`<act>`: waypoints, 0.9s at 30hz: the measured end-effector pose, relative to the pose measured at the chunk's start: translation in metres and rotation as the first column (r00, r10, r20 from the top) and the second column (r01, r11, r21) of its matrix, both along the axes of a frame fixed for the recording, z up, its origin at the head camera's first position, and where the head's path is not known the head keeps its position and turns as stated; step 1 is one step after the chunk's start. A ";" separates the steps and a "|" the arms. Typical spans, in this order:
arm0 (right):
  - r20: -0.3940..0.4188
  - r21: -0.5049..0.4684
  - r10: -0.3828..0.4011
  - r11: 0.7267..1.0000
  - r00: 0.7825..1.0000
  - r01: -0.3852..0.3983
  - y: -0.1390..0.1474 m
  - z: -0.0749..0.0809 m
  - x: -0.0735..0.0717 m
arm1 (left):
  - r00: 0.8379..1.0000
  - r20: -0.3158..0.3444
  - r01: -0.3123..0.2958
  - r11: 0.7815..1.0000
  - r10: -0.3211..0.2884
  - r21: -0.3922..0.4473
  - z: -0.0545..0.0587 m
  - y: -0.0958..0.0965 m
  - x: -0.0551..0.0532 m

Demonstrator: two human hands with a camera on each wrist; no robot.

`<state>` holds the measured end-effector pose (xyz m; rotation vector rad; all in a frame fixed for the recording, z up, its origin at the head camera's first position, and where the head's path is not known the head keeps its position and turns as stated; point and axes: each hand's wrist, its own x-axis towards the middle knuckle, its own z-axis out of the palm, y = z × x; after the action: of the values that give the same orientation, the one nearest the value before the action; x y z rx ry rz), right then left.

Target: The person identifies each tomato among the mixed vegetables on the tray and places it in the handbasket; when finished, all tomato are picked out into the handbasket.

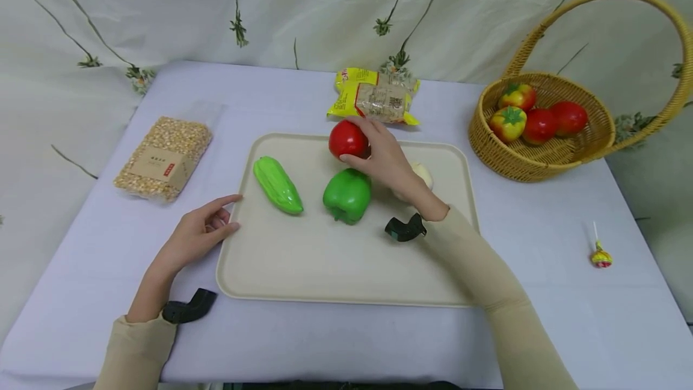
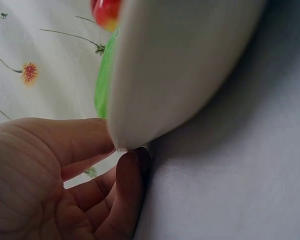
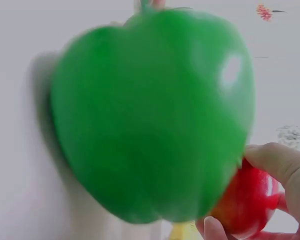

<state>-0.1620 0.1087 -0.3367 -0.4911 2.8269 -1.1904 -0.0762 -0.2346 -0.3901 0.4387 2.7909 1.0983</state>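
My right hand (image 1: pixel 381 158) holds a shiny red apple (image 1: pixel 348 139) over the back of the beige tray (image 1: pixel 335 269). Fingers and thumb curl around its side, and the right wrist view shows the apple (image 3: pixel 250 200) partly behind a green bell pepper (image 3: pixel 155 115). That bell pepper (image 1: pixel 348 196) sits on the tray just in front of the apple. To its left lies a long green pepper (image 1: pixel 278 185). A pale rounded thing (image 1: pixel 422 174) is half hidden by my right wrist. At the tray's left edge, my left hand (image 1: pixel 197 230) pinches the rim (image 2: pixel 115 100) between thumb and fingers.
A wicker basket (image 1: pixel 495 155) with a tall handle stands back right, with several red and yellow fruits inside. Yellow packets (image 1: pixel 376 98) lie behind the tray. A bag of corn kernels (image 1: pixel 162 158) lies left, a lollipop (image 1: pixel 600 256) right.
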 end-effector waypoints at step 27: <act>-0.348 -0.057 -0.234 0.972 0.908 0.229 0.114 0.028 0.036 | 1.000 -0.001 0.003 1.000 -0.003 0.003 0.000 0.000 0.001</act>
<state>-0.1255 0.2223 -0.3084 -0.4153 3.2640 -1.2760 -0.0753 -0.2349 -0.3899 0.4441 2.7880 1.1024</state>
